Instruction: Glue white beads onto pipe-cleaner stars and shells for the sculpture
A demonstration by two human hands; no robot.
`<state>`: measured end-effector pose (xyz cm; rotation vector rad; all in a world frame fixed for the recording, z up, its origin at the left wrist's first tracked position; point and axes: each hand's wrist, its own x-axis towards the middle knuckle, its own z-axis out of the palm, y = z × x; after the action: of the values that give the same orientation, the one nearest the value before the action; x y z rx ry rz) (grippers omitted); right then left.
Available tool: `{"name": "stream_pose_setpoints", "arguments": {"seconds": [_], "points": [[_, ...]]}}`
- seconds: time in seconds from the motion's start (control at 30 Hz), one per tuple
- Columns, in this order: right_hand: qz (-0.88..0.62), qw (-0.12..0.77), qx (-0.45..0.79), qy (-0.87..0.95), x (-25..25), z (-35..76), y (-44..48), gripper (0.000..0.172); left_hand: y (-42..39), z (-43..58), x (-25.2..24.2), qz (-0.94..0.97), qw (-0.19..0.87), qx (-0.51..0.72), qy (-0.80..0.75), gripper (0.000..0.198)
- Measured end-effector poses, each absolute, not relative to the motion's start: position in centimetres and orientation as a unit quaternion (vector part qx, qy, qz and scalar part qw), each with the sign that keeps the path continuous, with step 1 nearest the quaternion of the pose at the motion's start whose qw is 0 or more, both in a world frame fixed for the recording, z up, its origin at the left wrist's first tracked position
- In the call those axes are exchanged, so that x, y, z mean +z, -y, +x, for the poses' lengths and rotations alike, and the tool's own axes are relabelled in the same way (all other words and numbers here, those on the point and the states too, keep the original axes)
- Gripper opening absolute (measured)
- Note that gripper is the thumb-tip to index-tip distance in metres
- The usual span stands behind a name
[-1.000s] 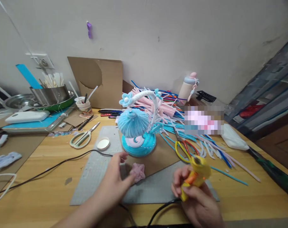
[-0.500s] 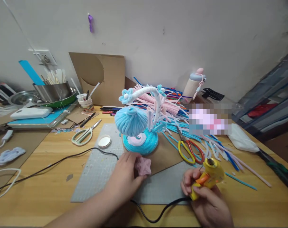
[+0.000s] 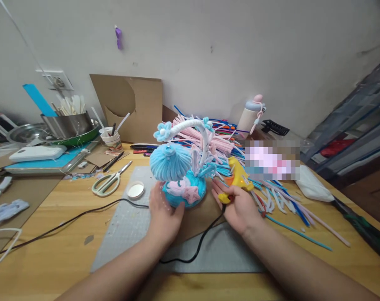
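Observation:
A pipe-cleaner lamp stands on a piece of cardboard, with a fluffy blue shade (image 3: 170, 162), a curved white stem (image 3: 205, 144) and a round blue base (image 3: 198, 202). A pink star (image 3: 191, 194) lies against the front of that base. My left hand (image 3: 165, 215) curves round the base's left front edge, thumb in front, its fingers partly hidden behind. Close to the base's right side is my right hand (image 3: 240, 207), palm turned up, with a yellow hot glue gun (image 3: 240, 175) in it. The gun's black cord (image 3: 198, 246) loops across the grey cutting mat (image 3: 114, 242).
Pale-handled scissors (image 3: 107, 184) and a small round white lid (image 3: 136, 190) lie to the left. Bundled pipe cleaners (image 3: 205, 140) spread behind and right of the lamp. A bottle (image 3: 249, 117) stands near the wall. At the back left, a metal pot (image 3: 67, 125) holds sticks.
My left hand has moved forward to the base, and the pink star from its fingers now rests on the base. My right hand has carried the glue gun left and forward, beside the lamp.

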<state>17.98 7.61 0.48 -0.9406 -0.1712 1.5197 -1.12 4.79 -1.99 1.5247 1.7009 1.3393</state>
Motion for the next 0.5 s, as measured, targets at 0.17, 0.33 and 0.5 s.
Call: {"name": "stream_pose_setpoints", "arguments": {"seconds": [0.17,0.33,0.5], "points": [[-0.404,0.6,0.687,0.071,0.0,16.4,-9.3,0.027,-4.7,-2.0,-2.3,0.438,0.338,0.556,-0.62,0.073],[-0.393,0.604,0.69,0.063,-0.3,15.6,-8.1,0.028,-5.6,-2.8,-1.8,0.399,0.407,0.573,-0.589,0.074],[-0.402,0.634,0.659,0.038,-0.4,14.8,-5.1,0.016,-7.4,-4.4,-1.8,0.385,0.432,0.584,-0.569,0.071]]}}
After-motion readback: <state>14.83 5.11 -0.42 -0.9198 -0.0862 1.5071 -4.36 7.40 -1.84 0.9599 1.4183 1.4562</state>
